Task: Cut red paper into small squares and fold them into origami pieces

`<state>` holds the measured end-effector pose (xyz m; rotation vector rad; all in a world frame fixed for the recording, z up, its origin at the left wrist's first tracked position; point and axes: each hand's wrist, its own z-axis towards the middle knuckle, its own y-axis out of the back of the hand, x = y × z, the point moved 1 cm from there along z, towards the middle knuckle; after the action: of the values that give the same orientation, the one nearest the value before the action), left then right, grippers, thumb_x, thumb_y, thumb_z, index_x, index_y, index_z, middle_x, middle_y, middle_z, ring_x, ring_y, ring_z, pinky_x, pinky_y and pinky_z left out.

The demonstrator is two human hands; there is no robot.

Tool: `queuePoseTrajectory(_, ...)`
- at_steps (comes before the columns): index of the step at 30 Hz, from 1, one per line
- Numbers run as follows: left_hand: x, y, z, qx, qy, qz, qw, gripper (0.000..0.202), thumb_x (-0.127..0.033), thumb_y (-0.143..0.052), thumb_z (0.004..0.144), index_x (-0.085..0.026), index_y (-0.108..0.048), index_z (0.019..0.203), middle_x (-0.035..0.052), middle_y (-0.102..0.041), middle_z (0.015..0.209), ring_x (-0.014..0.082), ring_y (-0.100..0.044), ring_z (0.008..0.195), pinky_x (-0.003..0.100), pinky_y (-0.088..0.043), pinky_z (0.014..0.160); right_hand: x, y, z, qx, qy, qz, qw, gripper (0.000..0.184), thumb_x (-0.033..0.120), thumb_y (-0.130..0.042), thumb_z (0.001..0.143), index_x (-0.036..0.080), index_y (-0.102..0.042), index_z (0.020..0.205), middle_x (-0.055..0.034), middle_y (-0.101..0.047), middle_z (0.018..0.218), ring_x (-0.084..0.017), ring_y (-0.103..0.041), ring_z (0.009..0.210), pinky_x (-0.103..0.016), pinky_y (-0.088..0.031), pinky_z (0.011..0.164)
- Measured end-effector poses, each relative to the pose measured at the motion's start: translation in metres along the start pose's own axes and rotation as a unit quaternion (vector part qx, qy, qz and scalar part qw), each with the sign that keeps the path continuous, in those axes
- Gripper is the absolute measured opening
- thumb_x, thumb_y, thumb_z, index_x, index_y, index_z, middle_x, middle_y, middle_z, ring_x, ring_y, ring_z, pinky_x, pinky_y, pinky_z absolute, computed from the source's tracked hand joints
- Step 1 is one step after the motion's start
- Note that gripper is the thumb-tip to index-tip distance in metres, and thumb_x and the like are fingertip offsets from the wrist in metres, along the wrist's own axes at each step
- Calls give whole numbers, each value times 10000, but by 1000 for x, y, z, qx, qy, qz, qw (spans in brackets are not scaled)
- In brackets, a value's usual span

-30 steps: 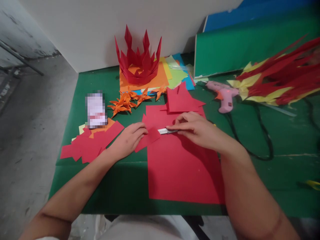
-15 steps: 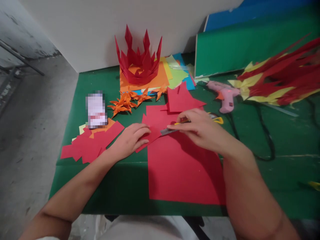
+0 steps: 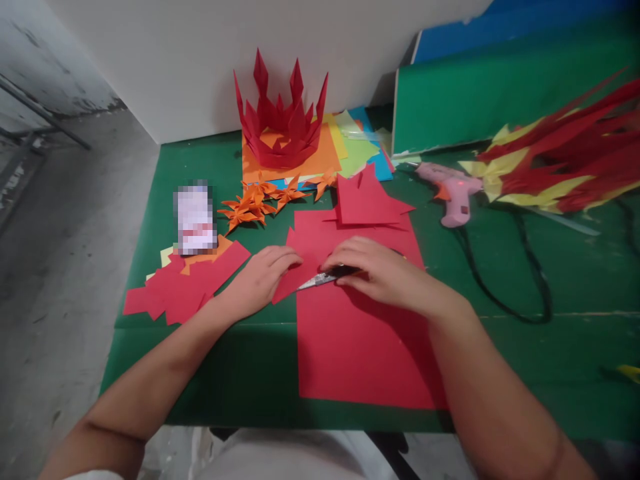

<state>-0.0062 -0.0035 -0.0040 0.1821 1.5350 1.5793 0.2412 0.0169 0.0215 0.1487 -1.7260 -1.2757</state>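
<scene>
My left hand (image 3: 257, 280) rests on the green table, its curled fingers pinning a small folded red paper piece (image 3: 290, 279). My right hand (image 3: 380, 273) is closed around a cutter knife (image 3: 315, 281). The silver blade sticks out to the left and lies along the edge of that piece. The knife's handle is hidden under my fingers. Both hands sit at the top of a large red paper sheet (image 3: 360, 347) that lies flat in front of me.
Cut red pieces (image 3: 180, 287) pile up at the left beside a blurred card (image 3: 195, 217). Behind are orange paper flowers (image 3: 255, 203), a red paper crown (image 3: 280, 123) on coloured sheets, and folded red shapes (image 3: 367, 200). A pink glue gun (image 3: 453, 190), its black cable (image 3: 500, 293) and red-yellow paper plumes (image 3: 565, 160) lie right.
My right hand has drawn the knife left and a little toward me, so the blade tip sits lower. The yellow handle seen half a second ago is covered. My left hand has barely moved.
</scene>
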Motion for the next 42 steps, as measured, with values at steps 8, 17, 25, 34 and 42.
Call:
queuePoseTrajectory(8, 0, 1, 1, 10, -13, 14, 1000, 254, -109, -353, 975, -163, -595, 1029, 126, -626, 1213, 212, -589, 1126, 397, -482, 990, -2, -8, 3, 10, 42, 36, 998, 209, 209, -563, 901, 240, -739, 1009, -92, -665, 1001, -229, -593, 958, -370, -476, 833)
queuePoseTrajectory(17, 0, 0, 1, 28, -5, 17, 999, 254, -89, -359, 967, -152, -596, 1035, 134, -617, 1241, 220, -569, 1155, 406, -466, 1011, -7, -12, 2, 0, 72, 65, 995, 199, 213, -585, 907, 238, -756, 1007, -81, -648, 947, -199, -594, 905, -326, -477, 790)
queuePoseTrajectory(25, 2, -1, 0, 25, -8, 14, 1000, 251, -108, -352, 977, -146, -596, 1022, 135, -622, 1228, 218, -573, 1140, 400, -463, 1009, 3, -15, 5, 25, 82, 78, 993, 226, 154, -567, 899, 234, -763, 981, -79, -663, 947, -196, -596, 919, -319, -470, 787)
queuePoseTrajectory(34, -1, 3, 1, 29, 1, -12, 1000, 277, -251, -334, 1006, -150, -584, 1070, 134, -629, 1192, 224, -569, 1118, 416, -440, 1023, -8, 24, -16, -44, -4, 136, 990, 167, 317, -614, 875, 239, -722, 976, -64, -673, 991, -206, -633, 923, -334, -499, 831)
queuePoseTrajectory(42, -8, 8, -2, 57, 23, -20, 998, 525, -488, -613, 860, -185, -493, 1272, 156, -560, 1291, 299, -506, 1252, 482, -407, 1081, -44, 41, -39, -299, -293, -106, 902, 240, 295, -604, 793, 225, -591, 1021, -109, -631, 931, -246, -572, 727, -365, -437, 621)
